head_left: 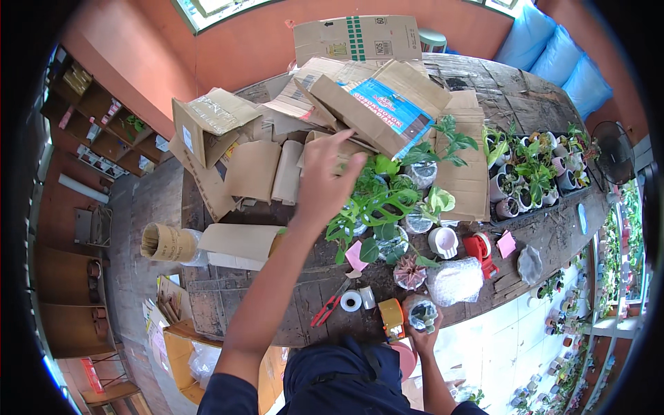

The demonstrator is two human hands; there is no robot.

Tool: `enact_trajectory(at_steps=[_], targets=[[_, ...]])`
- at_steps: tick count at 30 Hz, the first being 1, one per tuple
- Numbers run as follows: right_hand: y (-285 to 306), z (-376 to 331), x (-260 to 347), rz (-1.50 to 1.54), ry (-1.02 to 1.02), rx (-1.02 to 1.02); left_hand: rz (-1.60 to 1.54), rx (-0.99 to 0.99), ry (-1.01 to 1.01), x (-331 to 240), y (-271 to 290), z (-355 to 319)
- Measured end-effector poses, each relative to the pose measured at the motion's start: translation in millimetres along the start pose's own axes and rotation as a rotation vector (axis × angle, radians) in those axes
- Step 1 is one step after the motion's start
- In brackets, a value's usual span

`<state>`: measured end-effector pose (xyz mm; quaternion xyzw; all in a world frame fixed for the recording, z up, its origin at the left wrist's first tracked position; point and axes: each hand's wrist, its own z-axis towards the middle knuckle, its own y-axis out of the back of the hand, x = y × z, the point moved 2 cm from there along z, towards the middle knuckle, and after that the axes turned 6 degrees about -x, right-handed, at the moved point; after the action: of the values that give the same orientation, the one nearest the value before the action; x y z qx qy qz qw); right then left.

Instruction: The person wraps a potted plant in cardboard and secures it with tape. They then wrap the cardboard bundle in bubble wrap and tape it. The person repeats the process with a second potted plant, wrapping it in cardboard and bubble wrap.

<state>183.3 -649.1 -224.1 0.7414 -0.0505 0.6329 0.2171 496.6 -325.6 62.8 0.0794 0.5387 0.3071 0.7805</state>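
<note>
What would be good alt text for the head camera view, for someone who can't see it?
Seen from above, a person's left hand reaches over flattened cardboard pieces on a wooden table, while the right hand holds a small wrapped pot at the near edge. Potted green plants, red-handled scissors and a tape roll lie between.

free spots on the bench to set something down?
Bare wood at the near-left corner, left of the red cutters and tape roll; also the far right planks behind the pot tray. Crowded: cardboard pile under the left hand, plants mid-bench.
</note>
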Motion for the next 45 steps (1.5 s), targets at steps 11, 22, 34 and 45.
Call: enact_trajectory(at_steps=[11, 22, 34, 45], targets=[[-6.1, -2.8, 7.2, 0.018, -0.098, -0.025, 0.21, -0.334, 0.207, 47.7, -108.1, 48.4], [-2.0, 1.3, 19.1, -0.066, -0.067, 0.04, -0.727, -0.366, 0.667, 105.5, -52.1, 46.6], [1.6, 7.7, 12.4, -0.132, 0.019, 0.093, -0.882, -0.42, 0.4, 57.6, 34.7, 27.9], [3.2, 8.2, 42.0, 0.148, 0.013, 0.032, -0.916, -0.671, 0.677, 101.8, 204.5, -180.9]])
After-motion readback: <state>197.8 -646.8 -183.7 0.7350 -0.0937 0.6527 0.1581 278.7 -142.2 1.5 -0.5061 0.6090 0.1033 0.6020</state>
